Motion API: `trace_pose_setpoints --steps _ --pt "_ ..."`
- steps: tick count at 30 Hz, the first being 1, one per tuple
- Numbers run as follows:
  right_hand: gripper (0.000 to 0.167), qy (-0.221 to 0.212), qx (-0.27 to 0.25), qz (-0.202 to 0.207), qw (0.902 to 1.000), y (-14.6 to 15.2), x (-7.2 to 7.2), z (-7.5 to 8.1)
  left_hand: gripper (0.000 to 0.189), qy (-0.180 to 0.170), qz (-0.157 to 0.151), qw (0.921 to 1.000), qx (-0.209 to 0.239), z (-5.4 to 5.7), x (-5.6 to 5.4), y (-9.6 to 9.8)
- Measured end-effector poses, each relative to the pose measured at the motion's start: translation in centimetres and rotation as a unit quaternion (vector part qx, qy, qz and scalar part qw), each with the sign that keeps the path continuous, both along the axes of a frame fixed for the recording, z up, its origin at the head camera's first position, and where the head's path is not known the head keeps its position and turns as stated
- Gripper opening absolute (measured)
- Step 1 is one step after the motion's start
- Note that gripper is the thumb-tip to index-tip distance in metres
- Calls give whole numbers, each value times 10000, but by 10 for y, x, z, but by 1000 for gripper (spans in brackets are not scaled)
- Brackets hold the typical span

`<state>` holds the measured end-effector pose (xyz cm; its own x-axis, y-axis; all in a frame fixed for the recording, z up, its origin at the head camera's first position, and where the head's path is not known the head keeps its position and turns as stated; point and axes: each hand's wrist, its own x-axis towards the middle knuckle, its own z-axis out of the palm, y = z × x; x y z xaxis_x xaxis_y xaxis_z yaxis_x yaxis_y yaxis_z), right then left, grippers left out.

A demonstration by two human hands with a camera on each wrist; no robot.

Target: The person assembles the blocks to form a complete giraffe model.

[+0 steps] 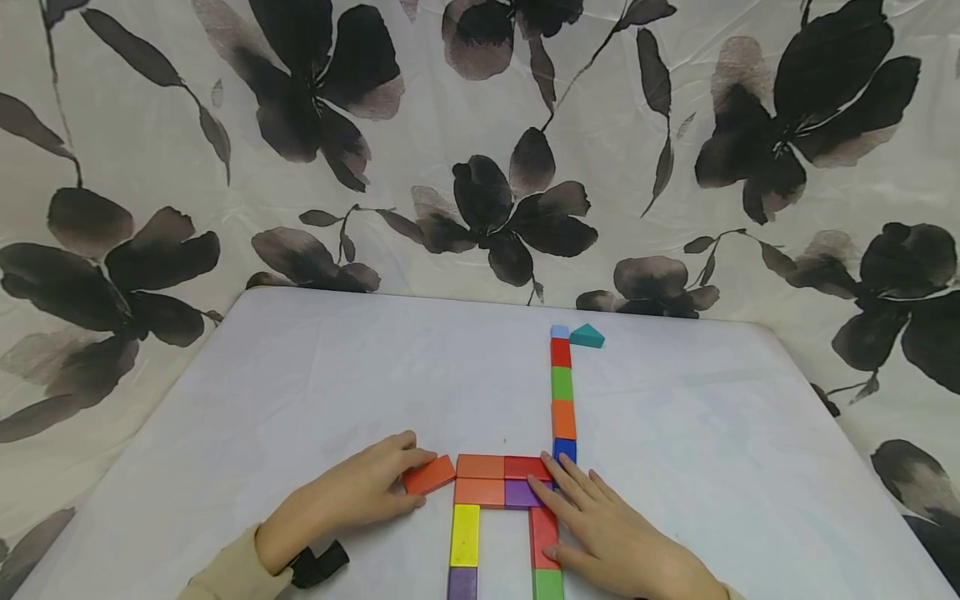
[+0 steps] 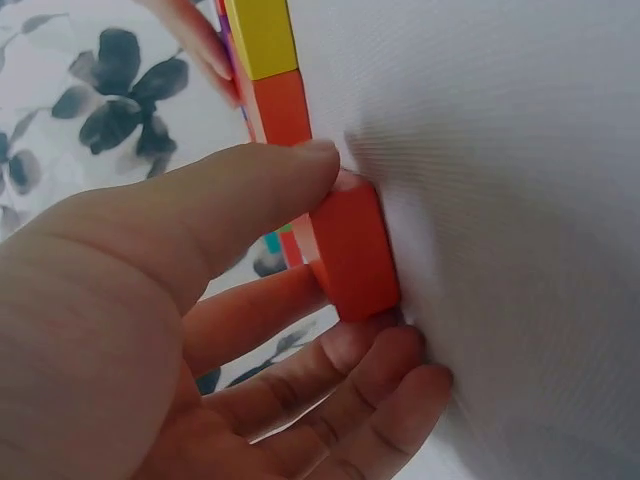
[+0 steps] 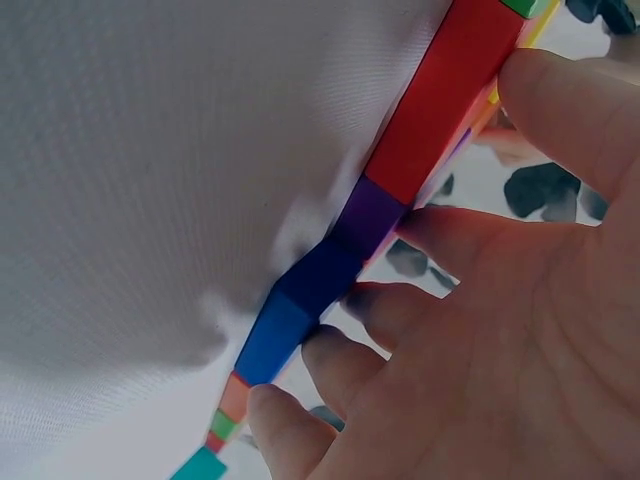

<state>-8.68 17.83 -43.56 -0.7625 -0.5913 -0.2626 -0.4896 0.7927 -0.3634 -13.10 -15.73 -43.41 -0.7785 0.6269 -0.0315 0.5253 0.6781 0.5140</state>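
Note:
My left hand (image 1: 367,482) pinches an orange block (image 1: 431,476) between thumb and fingers, and the block sits tilted at the left end of a double row of blocks. In the left wrist view this block (image 2: 355,250) stands on the white surface, thumb above and fingers below. With fingers spread, my right hand (image 1: 618,537) rests along the right side of the row, touching the purple block (image 1: 520,493) and the red block (image 1: 543,537). Dark blue blocks (image 3: 300,300) lie by its fingertips in the right wrist view.
Upward from the row runs a line of blocks with orange (image 1: 564,419), green (image 1: 562,383) and red (image 1: 561,352) pieces, a teal triangle (image 1: 587,336) beside its top. Yellow (image 1: 465,535) and purple (image 1: 462,583) blocks run down the left leg. Floral cloth (image 1: 420,150) hangs behind the white table (image 1: 337,367).

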Motion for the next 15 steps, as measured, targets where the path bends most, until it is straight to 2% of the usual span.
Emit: trace_pose_setpoints --steps 9,15 --pt "72 -75 -6 -49 10000 -1 0 1 47 32 265 9996 -50 -4 -1 1" --pt "71 -88 -29 -46 9999 -1 0 0 47 -28 271 9996 4 -5 -2 1"
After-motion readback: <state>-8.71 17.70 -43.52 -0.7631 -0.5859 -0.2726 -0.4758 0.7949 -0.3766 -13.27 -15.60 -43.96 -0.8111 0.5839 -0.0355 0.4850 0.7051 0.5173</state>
